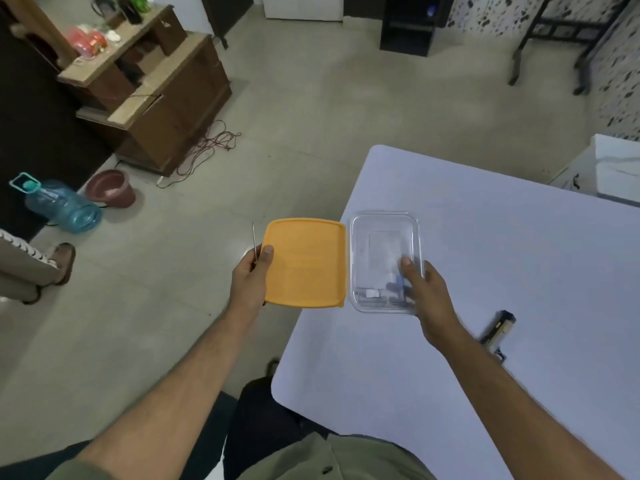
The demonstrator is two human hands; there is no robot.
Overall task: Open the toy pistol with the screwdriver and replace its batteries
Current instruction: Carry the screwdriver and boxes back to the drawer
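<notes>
My left hand [250, 282] holds an orange lid [306, 263] by its left edge, out past the table's left side, thumb on top. A thin metal screwdriver shaft [254, 244] sticks up from the same hand. My right hand [427, 292] grips the near right corner of a clear plastic box [384, 237] on the white table [502, 258], thumb inside it. Small parts, one blue [399, 282] and one white, lie in the box's near end. The toy pistol [497, 334], black and tan, lies on the table to the right of my right wrist.
A white box [613, 171] stands at the table's far right edge. On the floor to the left are a blue water jug [62, 206], a maroon basin [110, 188], a wooden desk [156, 98] with a red cable, and another person's sandalled foot [64, 261].
</notes>
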